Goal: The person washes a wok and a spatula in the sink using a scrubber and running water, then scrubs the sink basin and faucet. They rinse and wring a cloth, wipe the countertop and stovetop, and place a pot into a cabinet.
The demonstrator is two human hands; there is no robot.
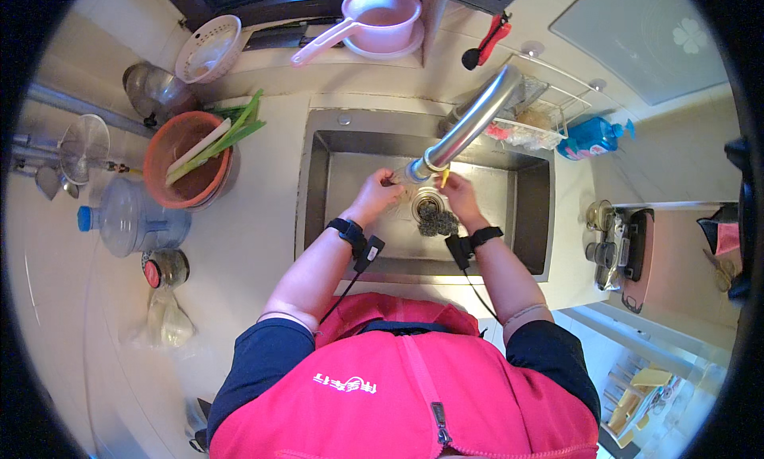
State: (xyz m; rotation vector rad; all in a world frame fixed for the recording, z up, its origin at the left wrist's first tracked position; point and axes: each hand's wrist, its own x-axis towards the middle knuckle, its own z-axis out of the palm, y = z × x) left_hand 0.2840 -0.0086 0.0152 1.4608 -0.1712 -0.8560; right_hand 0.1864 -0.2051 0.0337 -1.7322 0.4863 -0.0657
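Observation:
Both hands are over a stainless steel sink (364,244), one on each side of the outlet of a chrome tap (477,121). My left hand (375,197) has its fingers bent beside the outlet. Something translucent, a clear film or water, shows at its fingertips; I cannot tell which. To the right, my right hand (459,197) has its fingers curled close to a small yellow piece (444,177) by the tap's end. Whether the fingers grip it is unclear. Below and between the hands, dark wire scourers (439,222) lie partly over the drain (427,202).
Behind the sink's right side are a wire rack (552,121) and a blue pump bottle (591,138). On the left stand an orange basin (156,160) with a leek (221,145) and a large water bottle (140,217). A pink ladle (382,29) rests on the sill.

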